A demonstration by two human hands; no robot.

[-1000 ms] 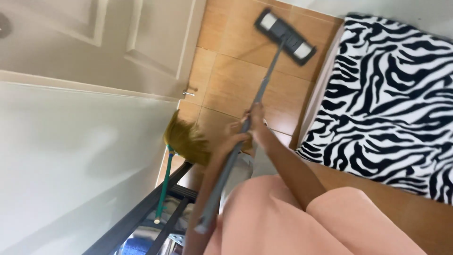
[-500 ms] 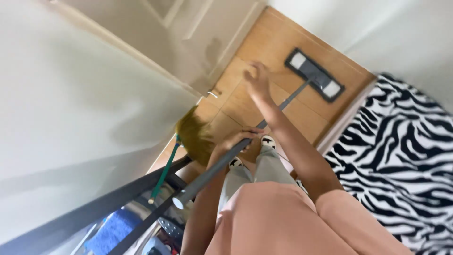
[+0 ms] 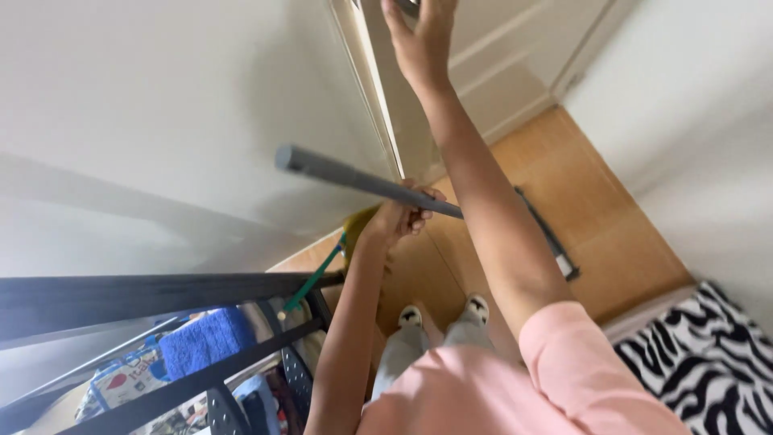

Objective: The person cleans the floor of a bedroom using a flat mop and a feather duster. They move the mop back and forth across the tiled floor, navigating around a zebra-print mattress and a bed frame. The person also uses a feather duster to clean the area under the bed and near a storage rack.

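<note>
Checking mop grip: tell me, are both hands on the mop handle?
No: only the left hand grips the mop handle; the right hand reaches the door.

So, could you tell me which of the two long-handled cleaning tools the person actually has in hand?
The grey-handled flat mop: the left hand grips its pole. The green-handled broom leans untouched beside the black rack, while the right hand reaches to the door.

Your right hand (image 3: 420, 36) is cut off at the top edge, hiding its fingertips. Your arm hides most of the mop head (image 3: 549, 238).

Bright, even daylight with soft shadows on the wall (image 3: 161, 121); slight motion blur and wide-angle stretching at edges.
</note>
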